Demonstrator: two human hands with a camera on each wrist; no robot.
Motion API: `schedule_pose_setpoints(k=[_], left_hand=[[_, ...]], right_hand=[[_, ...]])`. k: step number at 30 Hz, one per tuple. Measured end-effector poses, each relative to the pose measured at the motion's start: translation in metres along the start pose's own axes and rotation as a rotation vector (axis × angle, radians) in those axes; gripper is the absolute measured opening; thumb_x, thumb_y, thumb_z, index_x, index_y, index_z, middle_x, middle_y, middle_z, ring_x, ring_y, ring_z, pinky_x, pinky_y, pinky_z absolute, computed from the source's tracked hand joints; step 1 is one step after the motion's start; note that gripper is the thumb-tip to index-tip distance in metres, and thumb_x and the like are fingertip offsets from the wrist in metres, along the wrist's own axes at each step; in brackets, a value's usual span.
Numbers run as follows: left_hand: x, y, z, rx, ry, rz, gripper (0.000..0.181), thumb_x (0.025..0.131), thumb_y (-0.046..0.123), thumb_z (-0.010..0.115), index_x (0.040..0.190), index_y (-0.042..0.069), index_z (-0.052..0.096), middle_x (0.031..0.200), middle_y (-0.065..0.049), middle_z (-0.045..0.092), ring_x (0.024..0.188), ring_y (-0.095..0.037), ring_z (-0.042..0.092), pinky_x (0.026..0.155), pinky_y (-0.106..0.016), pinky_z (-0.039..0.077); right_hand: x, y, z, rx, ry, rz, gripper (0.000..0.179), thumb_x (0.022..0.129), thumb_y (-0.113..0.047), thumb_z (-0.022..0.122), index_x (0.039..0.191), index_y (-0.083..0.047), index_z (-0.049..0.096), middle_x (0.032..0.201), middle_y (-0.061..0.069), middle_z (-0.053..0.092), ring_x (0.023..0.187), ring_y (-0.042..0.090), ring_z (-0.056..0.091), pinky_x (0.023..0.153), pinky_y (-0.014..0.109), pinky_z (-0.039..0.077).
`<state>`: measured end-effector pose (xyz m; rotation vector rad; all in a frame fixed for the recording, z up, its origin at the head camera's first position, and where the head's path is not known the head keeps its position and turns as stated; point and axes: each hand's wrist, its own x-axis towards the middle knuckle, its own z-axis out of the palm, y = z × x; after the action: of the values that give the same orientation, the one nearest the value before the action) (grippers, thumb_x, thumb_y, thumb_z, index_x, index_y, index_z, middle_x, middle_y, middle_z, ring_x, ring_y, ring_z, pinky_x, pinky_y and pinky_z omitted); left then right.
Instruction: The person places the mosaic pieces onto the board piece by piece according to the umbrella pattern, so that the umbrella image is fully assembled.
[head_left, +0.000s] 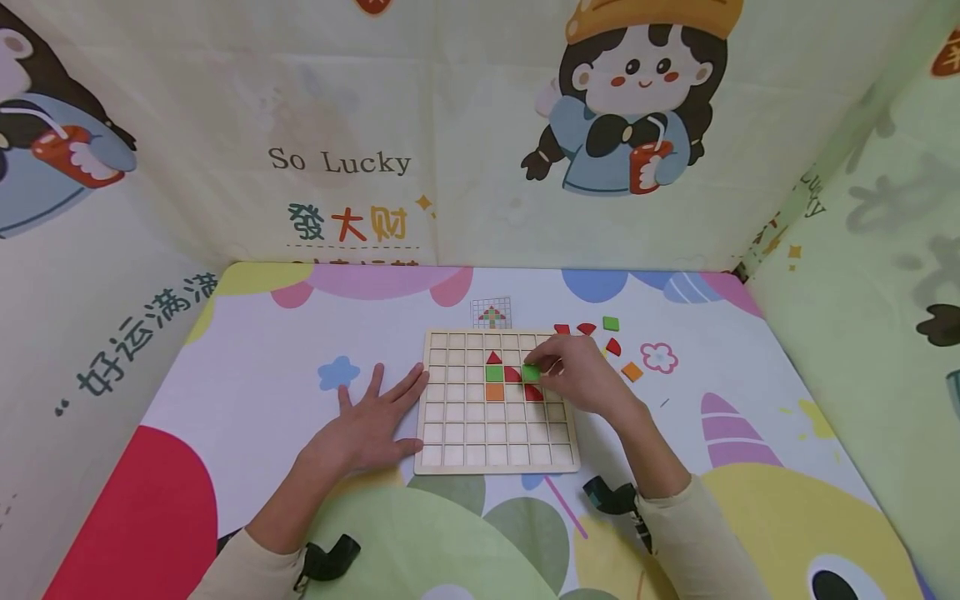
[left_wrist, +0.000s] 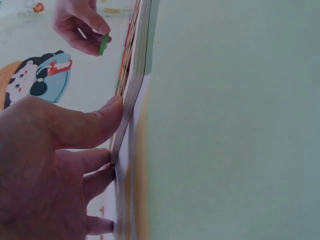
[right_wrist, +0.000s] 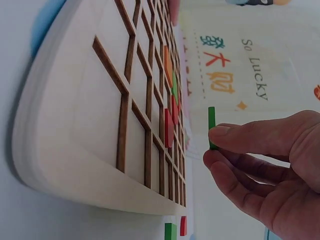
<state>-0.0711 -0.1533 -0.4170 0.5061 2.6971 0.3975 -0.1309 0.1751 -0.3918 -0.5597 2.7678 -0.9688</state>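
A wooden grid board (head_left: 455, 433) lies on the table. Between thumb and fingers, my right hand (head_left: 577, 372) pinches a green square tile (right_wrist: 212, 127), held just above the board's right half. Set in the cells are a red triangle (head_left: 493, 358), a green square (head_left: 494, 374), an orange square (head_left: 495, 392) and two red curved-looking pieces, one upper (head_left: 512, 374) and one lower (head_left: 533, 392). With fingers spread, my left hand (head_left: 372, 425) touches the board's left edge; its thumb (left_wrist: 102, 122) rests against the rim in the left wrist view.
Loose pieces lie right of the board: a green square (head_left: 611, 323), an orange square (head_left: 632, 372) and several red ones (head_left: 613, 347). Behind the board is a small pattern card (head_left: 491, 314). Printed cloth walls (head_left: 480, 167) stand at the back and sides.
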Motion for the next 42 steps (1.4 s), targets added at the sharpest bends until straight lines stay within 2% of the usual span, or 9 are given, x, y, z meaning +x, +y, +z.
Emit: schedule_pose_setpoints(k=[15,27,42], left_hand=[[0.000,0.000,0.001,0.003,0.004,0.012,0.091,0.096,0.041,0.071,0.168,0.020,0.020,0.177,0.003,0.015,0.158,-0.055,0.006,0.105,-0.091,0.012],[0.001,-0.002,0.001,-0.003,0.003,0.015,0.091,0.096,0.041,0.071,0.169,0.020,0.019,0.177,0.003,0.014,0.158,-0.055,0.004,0.106,-0.091,0.010],[-0.001,-0.001,0.000,-0.007,-0.002,0.015,0.090,0.096,0.040,0.070,0.168,0.019,0.020,0.177,0.003,0.014,0.158,-0.055,0.005,0.104,-0.092,0.010]], right_hand=[[0.004,-0.003,0.017,-0.015,-0.080,0.014,0.026,0.085,-0.001,0.083,0.110,-0.007,0.081,0.102,0.003,0.075,0.085,0.015,0.065,0.078,0.029,0.058],[0.005,-0.005,0.023,-0.031,-0.098,-0.014,0.022,0.085,-0.002,0.083,0.106,-0.009,0.082,0.095,0.000,0.076,0.081,0.012,0.064,0.074,0.026,0.056],[0.005,-0.006,0.028,-0.078,-0.078,-0.064,0.019,0.083,-0.003,0.085,0.102,-0.007,0.083,0.093,0.002,0.076,0.078,0.010,0.065,0.070,0.022,0.056]])
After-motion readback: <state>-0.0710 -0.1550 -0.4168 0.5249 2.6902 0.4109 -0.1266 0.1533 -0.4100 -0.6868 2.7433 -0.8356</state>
